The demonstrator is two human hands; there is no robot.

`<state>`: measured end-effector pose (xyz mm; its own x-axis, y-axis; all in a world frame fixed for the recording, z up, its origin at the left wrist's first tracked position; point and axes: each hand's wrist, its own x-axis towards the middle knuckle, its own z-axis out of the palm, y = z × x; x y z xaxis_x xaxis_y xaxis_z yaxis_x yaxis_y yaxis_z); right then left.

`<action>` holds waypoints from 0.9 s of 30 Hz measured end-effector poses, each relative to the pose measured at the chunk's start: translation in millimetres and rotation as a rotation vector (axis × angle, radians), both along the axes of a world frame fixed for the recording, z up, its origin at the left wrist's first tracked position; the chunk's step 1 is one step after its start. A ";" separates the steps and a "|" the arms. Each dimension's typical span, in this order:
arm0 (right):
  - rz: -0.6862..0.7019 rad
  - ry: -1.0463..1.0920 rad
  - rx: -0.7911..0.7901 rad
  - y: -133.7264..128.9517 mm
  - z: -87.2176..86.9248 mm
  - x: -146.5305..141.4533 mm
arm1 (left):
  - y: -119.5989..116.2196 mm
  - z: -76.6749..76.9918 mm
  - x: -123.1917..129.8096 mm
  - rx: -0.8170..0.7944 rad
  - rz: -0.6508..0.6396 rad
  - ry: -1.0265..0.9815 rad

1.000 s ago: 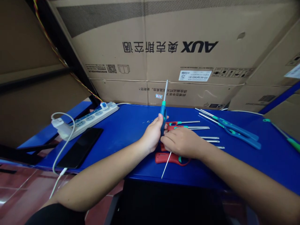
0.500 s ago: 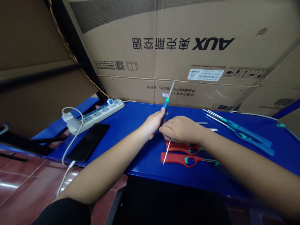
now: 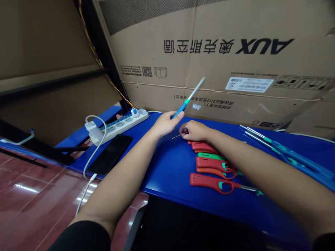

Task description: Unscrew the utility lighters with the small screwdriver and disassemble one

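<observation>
Gripping blue lighter wand (image 3: pixel 183 107) in left hand (image 3: pixel 164 124), metal tip angled up and away; right hand (image 3: pixel 195 130) pinching thin wire (image 3: pixel 178 136) between fingers, wire tip pointing toward left hand. Hands near, not touching. Red lighter handles (image 3: pixel 211 183) in loose row below right hand; blue lighters (image 3: pixel 290 155) farther right on blue table (image 3: pixel 170 167). Power strip (image 3: pixel 120 124), phone (image 3: pixel 110 154) left of left hand. Cardboard box (image 3: pixel 235 104) behind table.

The blue surface (image 3: pixel 167 174) carries a white power strip (image 3: pixel 120 124) with a black smartphone (image 3: pixel 110 154) just beside it. Red long-nosed lighters (image 3: pixel 213 183) lie side by side near its middle, one green lighter (image 3: pixel 210 156) among them, and two blue lighters (image 3: pixel 295 157) lie together at the right.
</observation>
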<state>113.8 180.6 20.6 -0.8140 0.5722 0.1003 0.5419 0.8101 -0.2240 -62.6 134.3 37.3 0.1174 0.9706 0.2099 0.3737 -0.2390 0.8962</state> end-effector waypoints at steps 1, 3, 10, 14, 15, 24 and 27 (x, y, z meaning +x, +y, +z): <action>-0.008 0.004 0.009 -0.8 0.6 1.4 | -1.3 0.6 -0.5 0.030 -0.056 0.041; -0.027 0.017 0.048 -6.6 5.4 9.1 | -4.1 2.9 -0.3 0.032 -0.170 0.067; -0.116 0.061 0.233 -49.6 16.7 46.0 | -11.3 7.9 11.4 -0.128 -0.207 -0.177; -0.195 0.082 0.268 -53.8 14.1 42.0 | -12.6 6.0 16.0 -0.139 -0.138 -0.225; -0.206 0.091 0.278 -54.0 15.8 40.7 | -13.0 5.7 16.7 -0.148 -0.123 -0.224; -0.321 -0.327 0.462 -104.8 63.6 74.6 | -38.1 1.6 36.7 -0.090 -0.474 0.194; -0.219 -0.444 0.412 -134.0 67.2 91.5 | -55.1 3.7 47.1 -0.076 -0.692 0.270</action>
